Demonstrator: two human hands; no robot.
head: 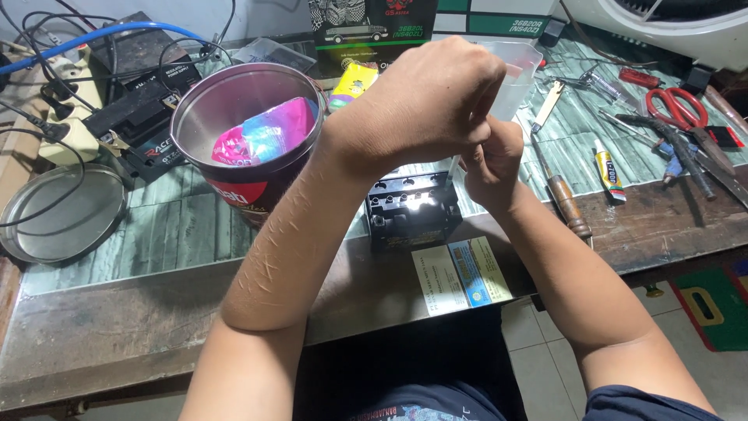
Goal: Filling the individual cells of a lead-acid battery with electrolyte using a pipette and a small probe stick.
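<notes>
My left hand (427,100) grips the top of a translucent plastic container (518,74) and holds it tilted over a small black battery (411,209) on the bench. Just below it, my right hand (491,162) pinches a thin clear tube or nozzle that hangs from the container toward the battery's top. What the fingertips hold is partly hidden by the left hand. A folded paper leaflet (460,274) lies in front of the battery at the bench's edge.
An open round tin (248,132) with coloured packets stands to the left, its lid (62,212) further left. Another black battery (144,117) with cables sits behind. Red scissors (676,107), a wooden-handled screwdriver (562,195), a glue tube (609,173) and pliers lie at right.
</notes>
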